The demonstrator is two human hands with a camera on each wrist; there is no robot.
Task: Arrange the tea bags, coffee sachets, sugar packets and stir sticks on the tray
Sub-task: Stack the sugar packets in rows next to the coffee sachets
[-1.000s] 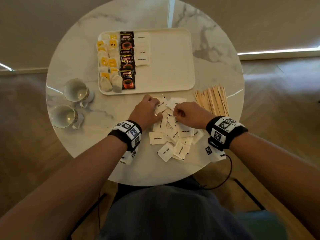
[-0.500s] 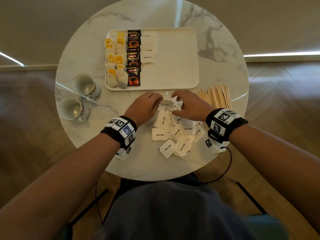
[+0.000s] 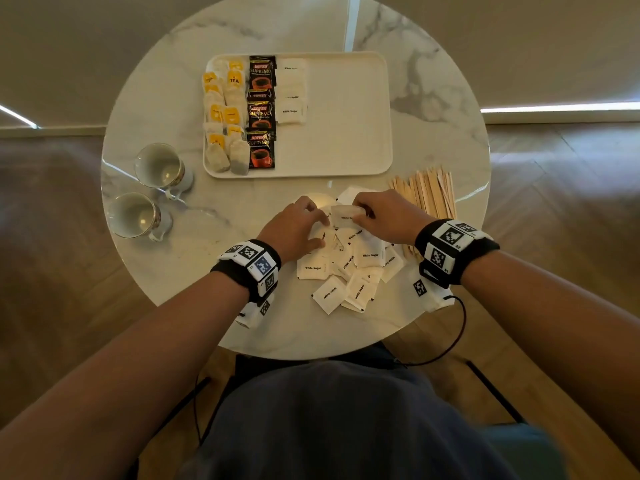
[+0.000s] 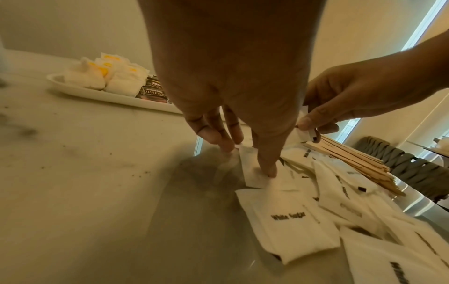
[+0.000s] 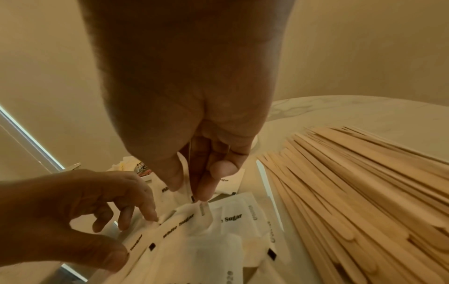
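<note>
While most of the sugar packets (image 3: 341, 268) lie in a loose, overlapping heap on the near part of the round marble table (image 3: 180, 258), one packet (image 3: 346, 213) is lifted at the heap's far edge, pinched between the thumb and curled fingers of the right hand (image 3: 382, 220); the right wrist view shows that hand's fingertips (image 5: 203, 192) closed on the thin white paper. Beside it, the left hand (image 3: 294, 230) reaches into the heap with its fingers extended downward, the fingertips (image 4: 268, 169) pressing on a packet that lies flat; it grips nothing. Just to the right of the heap, touching its edge, a bundle of wooden stir sticks (image 3: 427, 195) lies fanned on the table. Beyond the hands sits the cream tray (image 3: 349, 133), its right half bare; along its left side run two columns of tea bags (image 3: 223, 116) with yellow tags, then a column of dark coffee sachets (image 3: 261, 112), then a short column of sugar packets already placed (image 3: 291, 91) at the far end. Left of the tray, two cups (image 3: 149, 192) stand on the table, one nearer than the other. Both wrists carry black bands (image 3: 254, 268) with square printed markers.
</note>
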